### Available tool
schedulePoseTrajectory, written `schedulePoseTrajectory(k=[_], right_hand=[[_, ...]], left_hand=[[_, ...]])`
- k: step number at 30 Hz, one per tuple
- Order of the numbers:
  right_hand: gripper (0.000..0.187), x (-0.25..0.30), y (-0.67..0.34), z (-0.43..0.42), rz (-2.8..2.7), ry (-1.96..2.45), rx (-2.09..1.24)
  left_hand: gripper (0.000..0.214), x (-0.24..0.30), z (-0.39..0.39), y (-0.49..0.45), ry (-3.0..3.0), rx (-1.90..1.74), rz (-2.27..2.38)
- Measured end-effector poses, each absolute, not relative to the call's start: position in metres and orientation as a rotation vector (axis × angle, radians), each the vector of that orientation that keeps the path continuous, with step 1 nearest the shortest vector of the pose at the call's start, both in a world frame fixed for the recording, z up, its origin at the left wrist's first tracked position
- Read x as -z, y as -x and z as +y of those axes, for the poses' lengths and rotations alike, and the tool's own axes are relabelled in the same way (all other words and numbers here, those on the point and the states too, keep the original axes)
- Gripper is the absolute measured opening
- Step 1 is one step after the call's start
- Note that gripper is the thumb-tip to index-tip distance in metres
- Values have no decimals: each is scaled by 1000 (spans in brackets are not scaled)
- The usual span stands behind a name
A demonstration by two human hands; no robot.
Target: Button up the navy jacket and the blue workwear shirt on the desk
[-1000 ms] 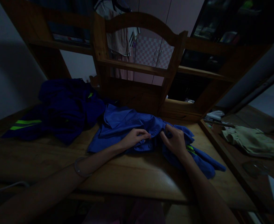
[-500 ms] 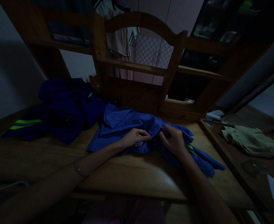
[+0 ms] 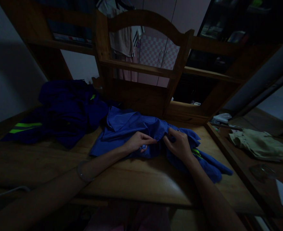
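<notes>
A blue work shirt (image 3: 129, 123) with yellow-green stripes lies rumpled across the wooden table. My left hand (image 3: 139, 142) pinches the shirt's edge between thumb and forefinger. A small round blue thing with a pale centre (image 3: 144, 146) shows at its curled lower fingers; I cannot make out its kind. Just to the right, my right hand (image 3: 178, 143) is closed on a bunched part of the same shirt, its fingertips close to the left ones. The cloth between the hands is dark and partly hidden.
A dark blue garment (image 3: 69, 112) with bright stripes is heaped at the left. Behind the table (image 3: 141, 183) rises a wooden shelf frame (image 3: 141, 69). On a lower surface at the right lie folded pale green cloth (image 3: 259, 142) and a glass (image 3: 263, 172).
My left fingertips have moved slightly right along the shirt's edge, and the round blue thing has turned to face up more. My right fingers have curled in a little.
</notes>
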State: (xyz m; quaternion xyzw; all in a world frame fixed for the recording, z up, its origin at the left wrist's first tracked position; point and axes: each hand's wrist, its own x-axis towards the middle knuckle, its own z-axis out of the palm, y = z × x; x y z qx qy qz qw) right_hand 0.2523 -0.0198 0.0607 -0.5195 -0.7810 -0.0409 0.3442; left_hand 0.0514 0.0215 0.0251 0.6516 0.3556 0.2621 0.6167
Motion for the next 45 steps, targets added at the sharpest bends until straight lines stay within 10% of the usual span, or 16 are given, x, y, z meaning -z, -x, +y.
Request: schedulePoseTrajectory(k=[27, 45], right_hand=[[14, -48, -271, 4, -2292, 1395, 516], [17, -66, -331, -54, -2492, 1267, 853]], left_hand=[[35, -23, 22, -51, -2422, -534, 761], [37, -91, 26, 97, -2953, -218, 1877]])
